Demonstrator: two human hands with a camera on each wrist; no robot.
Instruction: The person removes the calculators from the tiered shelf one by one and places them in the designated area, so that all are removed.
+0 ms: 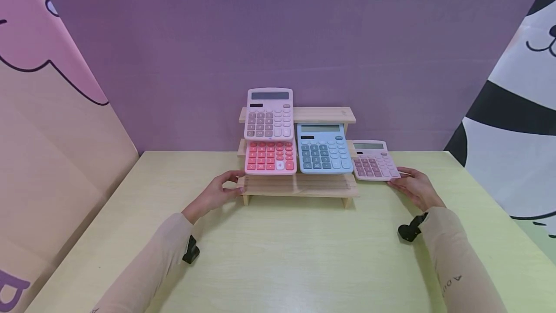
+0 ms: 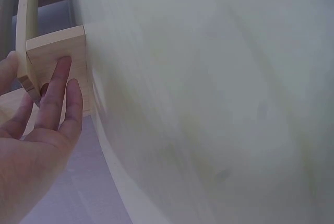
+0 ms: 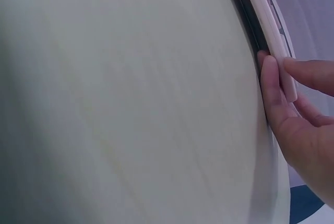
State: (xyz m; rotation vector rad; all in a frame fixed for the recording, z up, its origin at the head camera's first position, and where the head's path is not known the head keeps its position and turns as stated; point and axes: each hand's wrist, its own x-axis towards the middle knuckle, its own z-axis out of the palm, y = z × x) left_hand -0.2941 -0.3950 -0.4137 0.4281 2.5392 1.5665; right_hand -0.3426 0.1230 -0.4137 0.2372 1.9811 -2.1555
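A three-tier wooden stand (image 1: 299, 186) holds a lilac calculator (image 1: 269, 114) at the top left, a pink-red calculator (image 1: 271, 158) below it, and a blue calculator (image 1: 325, 149) to their right. My left hand (image 1: 217, 191) grips the left end of the lowest board; in the left wrist view, the fingers (image 2: 52, 98) lie against the leg panel (image 2: 62, 46). To the right of the stand, my right hand (image 1: 414, 187) pinches the near right corner of a pale pink calculator (image 1: 374, 160). The right wrist view shows the thumb above this calculator (image 3: 269, 20) and fingers underneath.
The pale wooden table (image 1: 278, 255) extends in front of the stand. A purple backdrop (image 1: 304, 37) rises behind it, with cartoon-printed panels at left (image 1: 52, 124) and right (image 1: 512, 110). Black wrist cameras are strapped at both sleeves.
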